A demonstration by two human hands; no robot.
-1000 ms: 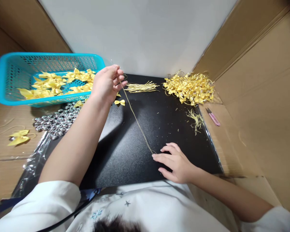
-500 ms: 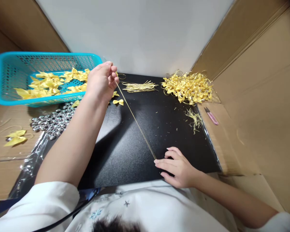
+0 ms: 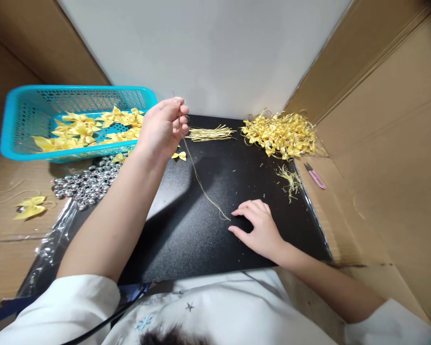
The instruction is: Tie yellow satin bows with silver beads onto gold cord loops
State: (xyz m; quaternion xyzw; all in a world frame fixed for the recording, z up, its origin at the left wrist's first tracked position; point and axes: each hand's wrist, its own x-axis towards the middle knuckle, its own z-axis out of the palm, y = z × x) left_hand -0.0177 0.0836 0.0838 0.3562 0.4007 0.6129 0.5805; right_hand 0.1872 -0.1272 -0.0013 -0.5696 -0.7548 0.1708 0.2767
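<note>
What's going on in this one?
A person's left hand holds a thin yellowish thread that slopes slackly down over a black work surface. The right hand is open near its lower end; whether they touch is unclear. A blue basket of yellow bows sits at left, pink-handled snips at right.

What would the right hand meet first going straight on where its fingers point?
Likely the loose end of the thread, just ahead of the right hand; relative height is unclear, so it could miss.
</note>
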